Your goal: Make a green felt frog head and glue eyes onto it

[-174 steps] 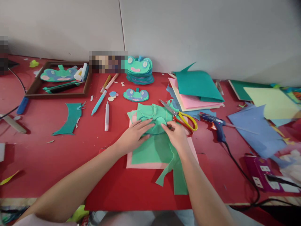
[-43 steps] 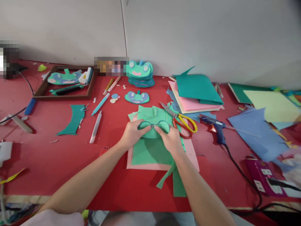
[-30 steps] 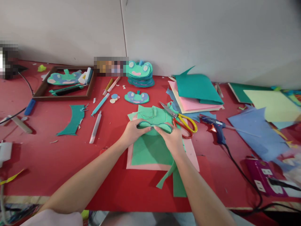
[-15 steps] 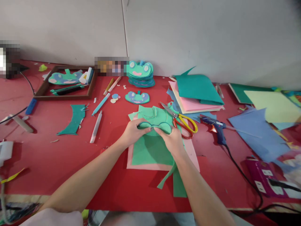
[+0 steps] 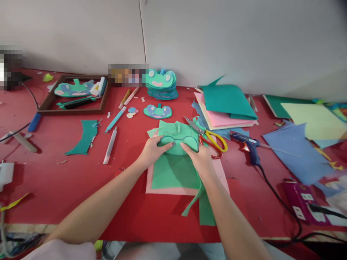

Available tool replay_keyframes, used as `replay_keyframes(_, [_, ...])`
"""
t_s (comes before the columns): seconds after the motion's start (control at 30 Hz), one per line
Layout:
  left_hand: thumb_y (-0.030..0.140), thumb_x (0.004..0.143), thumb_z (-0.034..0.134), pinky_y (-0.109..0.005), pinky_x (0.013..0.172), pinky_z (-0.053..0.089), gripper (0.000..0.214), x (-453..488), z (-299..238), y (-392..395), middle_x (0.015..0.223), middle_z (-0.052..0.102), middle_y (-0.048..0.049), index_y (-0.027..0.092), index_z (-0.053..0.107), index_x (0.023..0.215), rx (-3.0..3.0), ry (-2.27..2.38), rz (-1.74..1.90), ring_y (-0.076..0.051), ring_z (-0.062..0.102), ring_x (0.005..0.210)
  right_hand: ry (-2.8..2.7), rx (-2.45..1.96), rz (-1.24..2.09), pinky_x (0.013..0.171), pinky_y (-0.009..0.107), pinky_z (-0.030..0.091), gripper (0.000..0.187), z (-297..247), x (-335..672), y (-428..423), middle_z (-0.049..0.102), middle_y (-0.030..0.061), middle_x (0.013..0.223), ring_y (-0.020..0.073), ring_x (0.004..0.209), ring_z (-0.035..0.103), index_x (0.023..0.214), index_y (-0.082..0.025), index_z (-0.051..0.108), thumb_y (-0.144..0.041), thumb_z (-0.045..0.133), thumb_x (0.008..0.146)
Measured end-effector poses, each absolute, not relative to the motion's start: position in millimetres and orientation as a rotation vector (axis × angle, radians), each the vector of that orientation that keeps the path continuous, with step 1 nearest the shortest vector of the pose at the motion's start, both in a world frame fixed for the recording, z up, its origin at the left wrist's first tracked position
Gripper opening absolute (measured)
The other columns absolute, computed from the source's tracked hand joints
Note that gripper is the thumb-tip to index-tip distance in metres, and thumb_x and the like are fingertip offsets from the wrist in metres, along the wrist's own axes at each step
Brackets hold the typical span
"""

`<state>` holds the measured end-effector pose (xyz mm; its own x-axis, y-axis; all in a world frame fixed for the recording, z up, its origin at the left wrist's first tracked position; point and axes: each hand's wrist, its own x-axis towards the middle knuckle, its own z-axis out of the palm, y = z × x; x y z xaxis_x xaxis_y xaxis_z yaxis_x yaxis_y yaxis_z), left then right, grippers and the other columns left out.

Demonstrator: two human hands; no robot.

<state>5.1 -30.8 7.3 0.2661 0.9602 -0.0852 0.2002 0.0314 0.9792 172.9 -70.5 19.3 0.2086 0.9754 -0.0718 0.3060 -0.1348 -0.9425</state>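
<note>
Both hands grip a light green frog-shaped foam cutout [image 5: 179, 142] with a darker rim, held over green foam sheets [image 5: 175, 171] that lie on a pink sheet [image 5: 221, 177]. My left hand [image 5: 153, 151] pinches the cutout's left side, thumb on top. Its right side is pinched by my right hand [image 5: 199, 157]. Scissors [image 5: 210, 139] with yellow and red handles lie just right of the hands.
A blue glue gun [image 5: 249, 146] with a black cable lies to the right, near a purple power strip [image 5: 303, 202]. Stacked finished frog faces [image 5: 161, 83], one loose frog face [image 5: 157, 111], foam sheets [image 5: 227, 104], glue sticks [image 5: 110, 146] and a brown frame [image 5: 76, 95] crowd the red table.
Earlier my hands pressed flat on the foam; they have since picked up the frog cutout and tilted its upper edge toward me.
</note>
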Motion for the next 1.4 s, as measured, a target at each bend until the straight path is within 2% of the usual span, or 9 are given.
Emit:
replay_keyframes(0.13, [0.043,0.073,0.06,-0.025,0.06,0.045,0.027,5,5,-29,0.072,0.062,-0.0005,0.017,0.062,0.078,1.442,1.174,0.864,-0.014,0.057,0.066,-1.259,-1.72,0.884,0.059,0.026,0.041,0.038,14,181,-71,0.056,-0.0014,0.057,0.0163,0.062,0.054,0.064,-0.017,0.059,-0.053,0.055,0.075])
replay_keyframes(0.27, [0.044,0.078,0.052,-0.022,0.046,0.03,0.034,4,4,-28,0.053,0.042,0.0031,0.017,0.051,0.059,1.548,1.238,0.856,-0.009,0.04,0.049,-1.276,-1.661,0.881,0.057,0.024,0.036,0.038,13,181,-71,0.048,-0.003,0.056,0.0132,0.059,0.046,0.064,-0.018,0.053,-0.053,0.05,0.078])
replay_keyframes(0.53, [0.043,0.08,0.049,-0.02,0.046,0.021,0.037,3,5,-28,0.055,0.027,0.0041,0.016,0.038,0.057,1.592,1.223,0.883,-0.008,0.028,0.051,-1.283,-1.593,0.783,0.049,0.023,0.024,0.039,11,178,-71,0.023,-0.006,0.054,0.0081,0.051,0.025,0.059,-0.02,0.032,-0.046,0.049,0.082])
replay_keyframes(0.73, [0.043,0.082,0.044,-0.021,0.045,0.018,0.039,3,4,-28,0.056,0.021,0.0043,0.017,0.031,0.056,1.617,1.221,0.905,-0.007,0.023,0.05,-1.276,-1.577,0.746,0.048,0.023,0.021,0.038,13,177,-73,0.021,-0.006,0.055,0.0075,0.05,0.023,0.059,-0.019,0.033,-0.043,0.049,0.083])
replay_keyframes(0.9, [0.042,0.082,0.044,-0.021,0.046,0.018,0.038,2,4,-28,0.056,0.022,0.0041,0.017,0.031,0.055,1.643,1.206,0.894,-0.007,0.023,0.051,-1.28,-1.555,0.8,0.048,0.023,0.021,0.035,17,176,-73,0.023,-0.0056,0.056,0.008,0.051,0.024,0.061,-0.019,0.037,-0.044,0.048,0.083])
replay_keyframes(1.1, [0.045,0.081,0.045,-0.02,0.046,0.02,0.038,4,7,-29,0.056,0.025,0.0043,0.016,0.038,0.058,1.565,1.151,0.853,-0.007,0.025,0.051,-1.292,-1.538,0.769,0.048,0.023,0.022,0.037,22,177,-73,0.021,-0.0056,0.056,0.0077,0.051,0.022,0.059,-0.019,0.031,-0.041,0.046,0.085])
replay_keyframes(1.23, [0.045,0.081,0.047,-0.019,0.046,0.024,0.037,5,9,-30,0.056,0.029,0.0041,0.016,0.044,0.06,1.562,1.128,0.849,-0.008,0.029,0.052,-1.285,-1.545,0.793,0.049,0.023,0.023,0.036,20,176,-73,0.022,-0.0056,0.057,0.0079,0.052,0.023,0.06,-0.019,0.033,-0.041,0.048,0.084])
replay_keyframes(1.4, [0.041,0.082,0.047,-0.019,0.047,0.025,0.035,3,8,-31,0.056,0.028,0.0042,0.016,0.042,0.058,1.633,1.134,0.899,-0.007,0.029,0.052,-1.208,-1.565,0.862,0.049,0.023,0.024,0.035,16,175,-73,0.027,-0.005,0.057,0.0088,0.053,0.027,0.062,-0.019,0.039,-0.046,0.048,0.082])
